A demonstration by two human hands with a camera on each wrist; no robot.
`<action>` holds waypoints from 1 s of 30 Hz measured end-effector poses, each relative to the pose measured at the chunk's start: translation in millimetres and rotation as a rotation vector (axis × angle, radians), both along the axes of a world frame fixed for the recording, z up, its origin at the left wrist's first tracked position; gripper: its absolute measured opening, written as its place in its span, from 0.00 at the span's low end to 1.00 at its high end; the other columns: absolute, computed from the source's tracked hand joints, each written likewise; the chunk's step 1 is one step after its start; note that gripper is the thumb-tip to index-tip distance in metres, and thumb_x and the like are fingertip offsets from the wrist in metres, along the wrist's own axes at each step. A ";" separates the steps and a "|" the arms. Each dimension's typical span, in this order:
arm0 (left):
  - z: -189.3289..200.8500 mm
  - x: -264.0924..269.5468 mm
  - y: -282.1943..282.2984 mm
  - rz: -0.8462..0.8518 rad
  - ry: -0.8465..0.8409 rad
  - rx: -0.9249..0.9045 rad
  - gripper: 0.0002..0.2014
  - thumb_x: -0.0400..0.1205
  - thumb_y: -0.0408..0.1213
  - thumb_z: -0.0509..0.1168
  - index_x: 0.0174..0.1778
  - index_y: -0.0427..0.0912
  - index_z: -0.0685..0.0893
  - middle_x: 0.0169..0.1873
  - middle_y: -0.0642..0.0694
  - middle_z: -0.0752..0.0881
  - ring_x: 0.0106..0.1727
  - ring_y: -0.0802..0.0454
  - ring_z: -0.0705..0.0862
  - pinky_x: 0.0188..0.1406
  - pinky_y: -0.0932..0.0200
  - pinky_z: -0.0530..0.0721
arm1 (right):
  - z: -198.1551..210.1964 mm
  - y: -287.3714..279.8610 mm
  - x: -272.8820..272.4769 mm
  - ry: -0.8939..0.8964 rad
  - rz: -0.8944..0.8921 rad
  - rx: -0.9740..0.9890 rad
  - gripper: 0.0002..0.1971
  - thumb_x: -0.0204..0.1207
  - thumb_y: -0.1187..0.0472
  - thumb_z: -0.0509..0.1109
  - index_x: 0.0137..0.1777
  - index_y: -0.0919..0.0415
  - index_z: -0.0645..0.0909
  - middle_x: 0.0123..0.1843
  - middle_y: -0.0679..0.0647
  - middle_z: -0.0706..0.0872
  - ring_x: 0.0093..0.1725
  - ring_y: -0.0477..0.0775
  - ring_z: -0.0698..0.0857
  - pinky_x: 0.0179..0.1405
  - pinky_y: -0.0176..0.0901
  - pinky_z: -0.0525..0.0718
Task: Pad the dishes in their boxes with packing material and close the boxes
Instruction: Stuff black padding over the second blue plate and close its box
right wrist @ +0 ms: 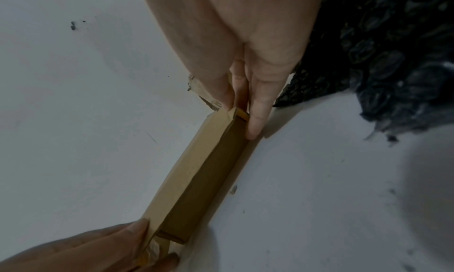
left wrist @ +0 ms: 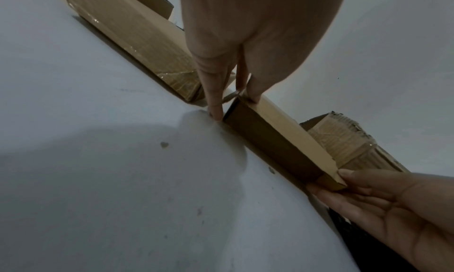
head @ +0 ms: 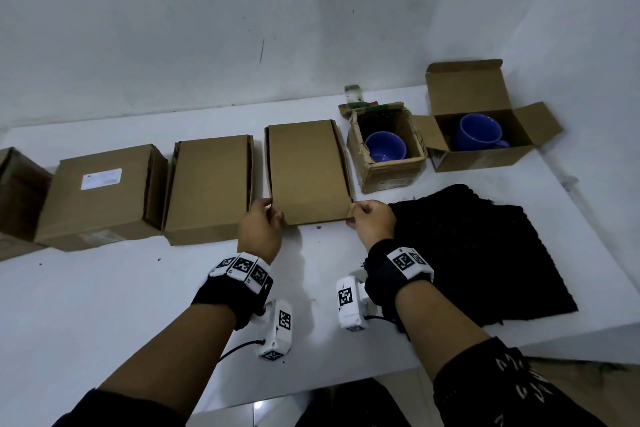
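A brown cardboard box (head: 308, 170) lies mid-row on the white table (head: 138, 305), its lid down with the front flap (left wrist: 277, 148) still sticking out. My left hand (head: 272, 210) pinches the lid's near left corner, thumb on top. My right hand (head: 355, 213) pinches the near right corner the same way. The right wrist view shows the flap (right wrist: 196, 179) between both hands. What is inside this box is hidden. To the right, a blue mug (head: 386, 146) sits in a small worn open box, and another blue mug (head: 479, 132) sits in an open box. Black bubble wrap (head: 485, 253) lies by my right wrist.
Three more boxes (head: 211, 184) with lids down stand in the row to the left, one with a white label (head: 101, 178). A white wall (head: 311, 10) runs behind the row. The table's near edge (head: 311, 388) is close to my body.
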State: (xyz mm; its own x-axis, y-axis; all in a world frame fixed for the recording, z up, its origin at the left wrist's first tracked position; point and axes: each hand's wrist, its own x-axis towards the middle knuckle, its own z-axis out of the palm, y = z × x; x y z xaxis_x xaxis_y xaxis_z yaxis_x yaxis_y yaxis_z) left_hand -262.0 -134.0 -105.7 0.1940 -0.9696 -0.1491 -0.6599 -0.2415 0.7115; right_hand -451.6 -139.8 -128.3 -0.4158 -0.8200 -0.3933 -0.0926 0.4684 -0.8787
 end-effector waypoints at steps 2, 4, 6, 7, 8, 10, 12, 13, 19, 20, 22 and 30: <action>-4.5 1.9 -1.2 0.028 0.059 0.037 0.18 0.83 0.35 0.63 0.68 0.33 0.76 0.60 0.35 0.84 0.61 0.38 0.83 0.63 0.49 0.80 | -0.4 1.4 0.0 0.029 0.012 -0.026 0.04 0.78 0.66 0.66 0.44 0.61 0.82 0.36 0.53 0.84 0.47 0.64 0.88 0.54 0.62 0.86; -10.1 3.9 -1.6 0.047 0.121 0.046 0.17 0.83 0.36 0.63 0.66 0.32 0.78 0.57 0.35 0.86 0.56 0.38 0.85 0.60 0.44 0.83 | 2.2 2.8 1.1 0.075 0.030 -0.065 0.04 0.79 0.67 0.65 0.51 0.61 0.80 0.41 0.57 0.85 0.49 0.64 0.87 0.55 0.62 0.86; -11.9 5.6 -0.5 0.069 0.170 0.041 0.16 0.83 0.37 0.62 0.64 0.33 0.80 0.54 0.35 0.87 0.54 0.39 0.87 0.58 0.43 0.84 | 7.2 2.2 -0.2 0.198 0.119 -0.082 0.13 0.80 0.68 0.63 0.63 0.59 0.77 0.48 0.62 0.86 0.52 0.64 0.86 0.57 0.58 0.85; -12.0 6.4 0.2 0.081 0.184 0.036 0.15 0.83 0.37 0.62 0.63 0.33 0.81 0.53 0.35 0.88 0.54 0.39 0.87 0.58 0.43 0.84 | 11.1 2.0 -1.4 0.292 0.195 -0.085 0.18 0.80 0.68 0.62 0.69 0.57 0.74 0.52 0.64 0.86 0.54 0.63 0.85 0.59 0.54 0.84; -11.4 6.9 0.9 0.096 0.197 0.033 0.15 0.83 0.36 0.62 0.63 0.33 0.81 0.53 0.35 0.88 0.54 0.40 0.87 0.59 0.44 0.84 | 14.2 1.3 -3.1 0.382 0.273 -0.107 0.22 0.81 0.70 0.60 0.74 0.56 0.71 0.56 0.64 0.85 0.56 0.62 0.84 0.60 0.49 0.82; -8.3 7.4 1.7 0.125 0.259 0.019 0.14 0.83 0.35 0.62 0.62 0.34 0.82 0.53 0.35 0.88 0.53 0.41 0.87 0.60 0.44 0.84 | 18.9 -1.3 -6.8 0.501 0.413 -0.194 0.27 0.79 0.74 0.58 0.78 0.58 0.67 0.64 0.65 0.82 0.63 0.62 0.81 0.64 0.45 0.77; -5.6 7.4 2.7 0.133 0.306 -0.001 0.14 0.83 0.33 0.62 0.63 0.35 0.82 0.52 0.36 0.88 0.52 0.42 0.87 0.59 0.45 0.84 | 19.3 -6.5 -10.5 0.574 0.537 -0.228 0.28 0.78 0.76 0.57 0.79 0.61 0.67 0.68 0.65 0.80 0.65 0.63 0.79 0.66 0.40 0.73; -4.5 7.2 3.7 0.122 0.313 -0.014 0.14 0.83 0.33 0.63 0.64 0.37 0.81 0.51 0.36 0.88 0.51 0.42 0.87 0.59 0.46 0.85 | 19.3 -9.7 -12.2 0.599 0.582 -0.209 0.28 0.78 0.76 0.57 0.78 0.61 0.67 0.68 0.66 0.80 0.65 0.64 0.79 0.65 0.40 0.73; -6.9 9.1 7.4 0.165 0.366 -0.006 0.14 0.81 0.37 0.66 0.59 0.36 0.86 0.50 0.37 0.90 0.52 0.43 0.88 0.58 0.46 0.85 | 19.8 -20.9 -15.3 0.713 0.680 -0.080 0.26 0.80 0.72 0.59 0.78 0.60 0.67 0.68 0.66 0.80 0.66 0.64 0.79 0.66 0.43 0.73; -6.4 9.4 7.7 0.172 0.367 0.005 0.13 0.81 0.38 0.66 0.58 0.36 0.87 0.49 0.38 0.90 0.51 0.43 0.88 0.58 0.47 0.85 | 20.2 -21.6 -15.0 0.725 0.687 -0.078 0.26 0.80 0.72 0.59 0.78 0.60 0.67 0.69 0.65 0.80 0.66 0.64 0.78 0.67 0.44 0.73; -6.1 9.8 7.6 0.180 0.356 0.020 0.13 0.81 0.40 0.66 0.55 0.36 0.88 0.47 0.38 0.91 0.50 0.43 0.88 0.58 0.48 0.85 | 21.5 -22.3 -14.6 0.753 0.696 -0.071 0.27 0.80 0.72 0.60 0.78 0.60 0.67 0.69 0.65 0.80 0.67 0.64 0.78 0.69 0.44 0.72; -7.0 8.0 7.0 0.208 0.359 0.035 0.14 0.81 0.41 0.66 0.44 0.32 0.90 0.38 0.34 0.90 0.44 0.39 0.87 0.50 0.50 0.84 | 23.9 -23.1 -13.3 0.783 0.709 -0.071 0.26 0.79 0.73 0.61 0.78 0.61 0.68 0.67 0.65 0.81 0.67 0.64 0.78 0.67 0.42 0.72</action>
State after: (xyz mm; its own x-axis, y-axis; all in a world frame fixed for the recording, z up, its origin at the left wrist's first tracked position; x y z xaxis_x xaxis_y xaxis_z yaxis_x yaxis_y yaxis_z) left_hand -254.0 -127.0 -112.7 0.3150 -0.9082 -0.2757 -0.3055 -0.3720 0.8765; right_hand -464.9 -162.9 -104.5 0.0504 -0.9851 -0.1643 -0.8774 0.0349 -0.4785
